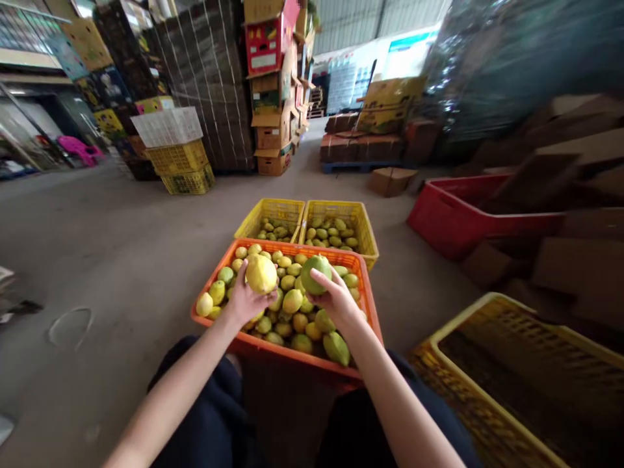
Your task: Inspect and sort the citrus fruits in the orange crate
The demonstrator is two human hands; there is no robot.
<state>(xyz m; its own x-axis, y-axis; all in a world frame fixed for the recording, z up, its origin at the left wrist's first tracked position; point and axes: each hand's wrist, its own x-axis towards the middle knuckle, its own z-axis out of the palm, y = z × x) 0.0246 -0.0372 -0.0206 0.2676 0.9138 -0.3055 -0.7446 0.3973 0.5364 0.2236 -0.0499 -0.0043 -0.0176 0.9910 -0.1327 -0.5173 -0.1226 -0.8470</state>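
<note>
My left hand (247, 302) is closed around a plump yellow lemon-like fruit (261, 273). It cups the fruit from below and the left side. A green fruit of similar size (316, 273) is in my right hand (337, 296), with the thumb lying across its front. Both fruits are held just above an orange plastic crate (374, 312), which stands in front of my knees. Yellow and green lemon-like fruits (292, 301) fill this crate, and the held ones hide part of them.
Two yellow crates (366, 227) with more fruit touch the orange crate's far side. A yellow crate (463, 312) stands at right, near a red bin (453, 221) and cardboard (575, 273). Stacked cartons (268, 136) and yellow baskets (178, 159) stand farther back on the concrete floor (121, 247).
</note>
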